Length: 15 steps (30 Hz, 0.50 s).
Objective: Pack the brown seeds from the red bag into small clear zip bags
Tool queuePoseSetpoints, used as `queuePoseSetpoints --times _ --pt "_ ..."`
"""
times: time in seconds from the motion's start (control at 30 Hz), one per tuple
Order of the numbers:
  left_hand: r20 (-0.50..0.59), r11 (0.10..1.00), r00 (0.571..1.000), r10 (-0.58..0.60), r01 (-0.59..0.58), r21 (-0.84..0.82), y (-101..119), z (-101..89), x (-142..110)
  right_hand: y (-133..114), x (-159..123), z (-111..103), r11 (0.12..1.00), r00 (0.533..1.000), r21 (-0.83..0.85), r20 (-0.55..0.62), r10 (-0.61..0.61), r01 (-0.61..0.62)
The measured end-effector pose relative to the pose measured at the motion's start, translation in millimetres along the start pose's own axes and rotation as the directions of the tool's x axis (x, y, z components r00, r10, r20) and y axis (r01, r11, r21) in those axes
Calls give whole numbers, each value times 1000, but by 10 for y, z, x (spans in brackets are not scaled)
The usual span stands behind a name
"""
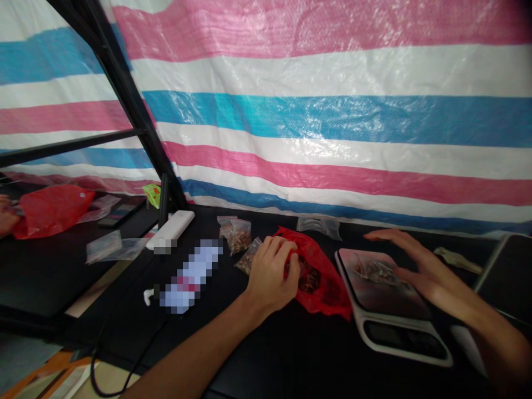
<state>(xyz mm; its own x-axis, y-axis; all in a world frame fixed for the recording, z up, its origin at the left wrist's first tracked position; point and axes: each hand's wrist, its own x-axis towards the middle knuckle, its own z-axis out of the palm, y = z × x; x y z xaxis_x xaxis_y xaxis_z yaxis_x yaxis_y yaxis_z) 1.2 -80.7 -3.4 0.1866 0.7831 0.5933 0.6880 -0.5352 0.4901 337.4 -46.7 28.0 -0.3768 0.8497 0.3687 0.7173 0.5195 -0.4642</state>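
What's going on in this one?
A person's left hand grips a red plastic bag holding dried brown pieces, while their right hand hovers over a digital kitchen scale. Small clear bags of similar pieces lie nearby. Another person's hand shows at far left beside a second red bag.

On the surface (266, 360), a plastic bag (322, 282) lies under the left hand (272, 274), just left of a kitchen scale (386, 302), with the right hand (424, 271) above the scale. Two small zip bags (235, 235) sit just left of the plastic bag, near the far edge. Further left lie a blurred object (191, 277) and a flat device (170, 230).
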Motion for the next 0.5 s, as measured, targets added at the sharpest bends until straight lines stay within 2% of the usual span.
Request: queuePoseSetpoints --times 0.13,0.23,0.4,0.5 --pt "-21 999 1000 5 -6 -35 18 -14 -15 78 -42 60 999 991 -32 123 45 -41" --pt "-32 998 999 -3 1 -66 16 -12 -22 132 -52 107 998 984 -32 164 65 -61" --pt "-60 991 998 -18 10 -132 11 -7 -23 183 -46 182 995 994 -99 98 37 -27" --pt "-35 970 999 -21 12 -241 33 -6 -26 -6 31 254 995 999 -102 32 28 -25"
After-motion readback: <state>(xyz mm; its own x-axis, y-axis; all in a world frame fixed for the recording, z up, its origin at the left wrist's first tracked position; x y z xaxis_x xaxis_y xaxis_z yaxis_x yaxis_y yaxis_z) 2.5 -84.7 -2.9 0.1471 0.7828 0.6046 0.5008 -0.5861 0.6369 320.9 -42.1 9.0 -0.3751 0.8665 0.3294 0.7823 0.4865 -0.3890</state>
